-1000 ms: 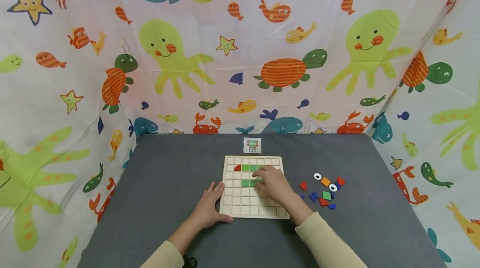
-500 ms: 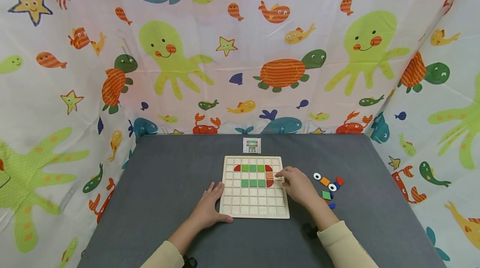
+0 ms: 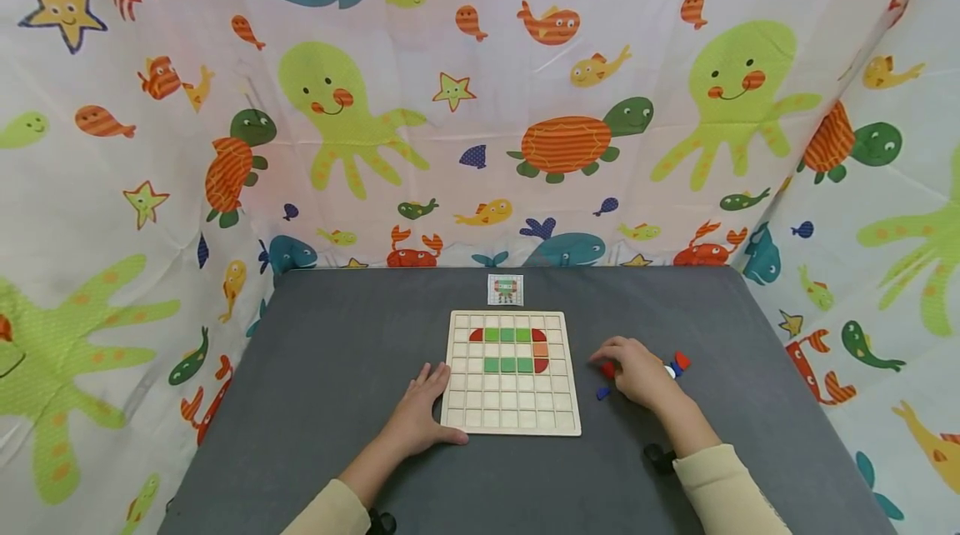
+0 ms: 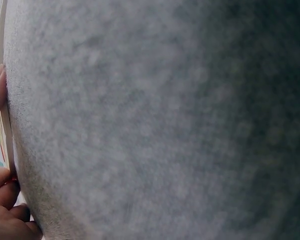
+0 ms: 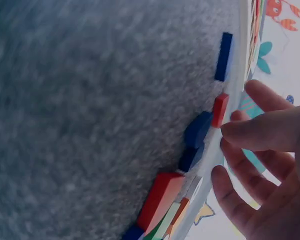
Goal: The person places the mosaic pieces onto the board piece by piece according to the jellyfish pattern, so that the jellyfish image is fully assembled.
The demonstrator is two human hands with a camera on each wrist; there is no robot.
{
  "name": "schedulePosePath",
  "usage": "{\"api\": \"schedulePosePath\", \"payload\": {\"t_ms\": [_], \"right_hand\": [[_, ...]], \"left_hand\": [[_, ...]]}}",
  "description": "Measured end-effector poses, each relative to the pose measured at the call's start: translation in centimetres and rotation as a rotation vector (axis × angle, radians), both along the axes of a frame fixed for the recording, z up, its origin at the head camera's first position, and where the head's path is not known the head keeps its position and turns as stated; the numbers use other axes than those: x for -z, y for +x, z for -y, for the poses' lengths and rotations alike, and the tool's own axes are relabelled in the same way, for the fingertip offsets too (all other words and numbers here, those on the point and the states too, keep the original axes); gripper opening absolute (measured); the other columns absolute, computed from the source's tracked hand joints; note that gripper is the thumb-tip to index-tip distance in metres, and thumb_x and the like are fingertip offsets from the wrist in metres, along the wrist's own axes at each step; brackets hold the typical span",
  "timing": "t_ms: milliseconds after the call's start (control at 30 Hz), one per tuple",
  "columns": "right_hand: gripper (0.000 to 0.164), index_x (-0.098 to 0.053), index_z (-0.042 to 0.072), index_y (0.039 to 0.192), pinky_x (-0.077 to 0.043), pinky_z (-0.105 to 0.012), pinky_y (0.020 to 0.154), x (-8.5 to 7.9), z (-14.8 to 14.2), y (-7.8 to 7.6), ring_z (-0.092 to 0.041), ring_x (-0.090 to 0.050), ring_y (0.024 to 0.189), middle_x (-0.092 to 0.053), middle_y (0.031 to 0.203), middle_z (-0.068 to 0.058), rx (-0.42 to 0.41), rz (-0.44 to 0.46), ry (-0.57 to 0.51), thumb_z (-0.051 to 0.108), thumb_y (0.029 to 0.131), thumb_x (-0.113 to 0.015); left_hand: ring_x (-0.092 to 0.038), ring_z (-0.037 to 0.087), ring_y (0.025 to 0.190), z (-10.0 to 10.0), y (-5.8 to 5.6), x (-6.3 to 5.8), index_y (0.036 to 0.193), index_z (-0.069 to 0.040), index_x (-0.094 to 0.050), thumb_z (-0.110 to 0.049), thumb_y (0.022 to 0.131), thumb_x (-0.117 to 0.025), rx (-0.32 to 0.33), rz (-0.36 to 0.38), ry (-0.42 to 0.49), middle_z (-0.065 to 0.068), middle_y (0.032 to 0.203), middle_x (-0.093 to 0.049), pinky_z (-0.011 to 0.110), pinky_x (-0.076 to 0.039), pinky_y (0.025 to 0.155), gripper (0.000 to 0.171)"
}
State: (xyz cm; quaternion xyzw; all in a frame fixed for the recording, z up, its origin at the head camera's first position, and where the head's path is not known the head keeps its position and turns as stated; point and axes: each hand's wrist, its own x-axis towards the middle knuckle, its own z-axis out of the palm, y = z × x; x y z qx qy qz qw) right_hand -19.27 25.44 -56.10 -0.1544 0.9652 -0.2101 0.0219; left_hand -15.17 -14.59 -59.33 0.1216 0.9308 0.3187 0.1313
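A pale wooden grid board (image 3: 498,402) lies flat on the grey table. Green tiles (image 3: 507,335) form two rows on it, with rounded red pieces at row ends and an orange tile (image 3: 540,349) between the two right-hand ones. My left hand (image 3: 420,414) rests against the board's left edge, fingers stretched along it and thumb by the near corner. Right of the board, my right hand (image 3: 641,374) hovers over loose pieces, fingers loosely bent with nothing between them. Its fingertips are close to a red piece (image 5: 220,110); a blue piece (image 3: 603,393) lies just nearer.
A small picture card (image 3: 505,290) lies beyond the board. More loose pieces, including a red one (image 3: 682,360) and a white one (image 3: 670,371), show past my right hand, which covers others. A sea-animal curtain (image 3: 480,127) hangs behind the table.
The right hand has moved off the board rightward to the loose pieces. Uncovered now are the orange tile and red end pieces on the board's right. The left hand stays put.
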Motion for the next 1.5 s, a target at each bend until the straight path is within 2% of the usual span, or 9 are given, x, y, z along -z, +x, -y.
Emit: {"api": "schedulePosePath", "payload": {"t_ms": [133, 300, 433, 567, 667, 800, 1033, 1333, 1500], "right_hand": [[0.039, -0.078, 0.013, 0.104, -0.055, -0.054, 0.086, 0.4, -0.4, -0.2, -0.033, -0.063, 0.101, -0.068, 0.106, -0.007, -0.002, -0.001, 0.016, -0.012, 0.080, -0.060], [0.005, -0.073, 0.008, 0.090, -0.052, -0.038, 0.063, 0.6, -0.3, -0.7, -0.019, -0.059, 0.070, -0.064, 0.079, -0.002, 0.094, 0.044, 0.000, 0.011, 0.087, -0.076], [0.026, -0.068, 0.009, 0.084, -0.046, -0.032, 0.057, 0.5, -0.3, -0.9, -0.015, -0.053, 0.061, -0.060, 0.070, 0.000, 0.175, 0.080, -0.013, 0.033, 0.088, -0.079], [0.024, -0.073, 0.006, 0.101, -0.052, -0.037, 0.066, 0.2, -0.8, -0.7, -0.017, -0.058, 0.072, -0.067, 0.084, -0.004, 0.141, 0.072, -0.051, 0.023, 0.086, -0.081], [0.031, -0.073, 0.003, 0.111, -0.054, -0.040, 0.072, 0.0, -1.0, -0.6, -0.017, -0.060, 0.080, -0.068, 0.095, -0.007, 0.086, 0.096, -0.078, 0.014, 0.083, -0.083], [0.031, -0.073, 0.003, 0.110, -0.054, -0.039, 0.071, 0.4, -0.7, -1.0, -0.017, -0.060, 0.079, -0.066, 0.093, -0.007, 0.080, 0.115, -0.065, 0.015, 0.082, -0.083], [0.019, -0.073, 0.001, 0.100, -0.054, -0.037, 0.067, 0.5, 0.2, -1.1, -0.017, -0.060, 0.074, -0.065, 0.086, -0.007, 0.089, 0.108, -0.072, 0.009, 0.085, -0.080], [0.024, -0.075, 0.003, 0.110, -0.056, -0.043, 0.078, -0.3, 1.6, -1.0, -0.022, -0.061, 0.085, -0.068, 0.102, -0.012, 0.082, -0.015, -0.099, 0.012, 0.088, -0.078], [0.024, -0.075, 0.004, 0.111, -0.057, -0.040, 0.076, -1.3, 3.2, -1.0, -0.019, -0.061, 0.084, -0.067, 0.102, -0.010, 0.057, -0.028, -0.159, 0.011, 0.089, -0.078]], "left_hand": [[-0.011, 0.035, 0.157, -0.1, -0.1, 0.2, 0.159, -0.007, -0.030, -0.050, 0.063, -0.094, 0.011, -0.004, -0.002, 0.010, 0.166, -0.027, 0.058, -0.017, 0.125, 0.123], [-0.011, 0.035, 0.157, -0.1, -0.1, 0.3, 0.159, -0.007, -0.029, -0.051, 0.063, -0.094, 0.007, -0.003, 0.000, 0.010, 0.166, -0.026, 0.057, -0.017, 0.125, 0.124], [-0.011, 0.035, 0.157, -0.1, 0.0, 0.3, 0.159, -0.007, -0.029, -0.051, 0.063, -0.093, 0.007, -0.005, -0.003, 0.010, 0.166, -0.026, 0.057, -0.017, 0.125, 0.124], [-0.011, 0.035, 0.157, -0.2, 0.1, 0.2, 0.160, -0.007, -0.029, -0.051, 0.063, -0.093, 0.010, -0.003, -0.004, 0.011, 0.167, -0.026, 0.058, -0.017, 0.125, 0.124], [-0.011, 0.036, 0.157, -0.1, 0.1, 0.1, 0.160, -0.007, -0.029, -0.051, 0.063, -0.093, 0.007, -0.007, 0.003, 0.011, 0.167, -0.026, 0.058, -0.017, 0.125, 0.124], [-0.011, 0.035, 0.157, 0.0, 0.2, 0.0, 0.160, -0.007, -0.028, -0.050, 0.064, -0.093, 0.003, -0.005, 0.007, 0.011, 0.167, -0.025, 0.058, -0.017, 0.125, 0.124], [-0.011, 0.035, 0.157, -0.1, 0.0, -0.1, 0.160, -0.007, -0.028, -0.051, 0.064, -0.093, 0.005, 0.000, -0.004, 0.010, 0.167, -0.025, 0.057, -0.016, 0.125, 0.124], [-0.010, 0.034, 0.157, 0.1, 0.0, 0.0, 0.160, -0.008, -0.028, -0.051, 0.063, -0.093, 0.000, 0.009, -0.008, 0.010, 0.167, -0.025, 0.057, -0.016, 0.125, 0.124], [-0.011, 0.034, 0.157, 0.2, 0.0, 0.1, 0.160, -0.009, -0.027, -0.050, 0.064, -0.093, 0.009, 0.009, -0.013, 0.010, 0.167, -0.024, 0.057, -0.016, 0.125, 0.124]]}}
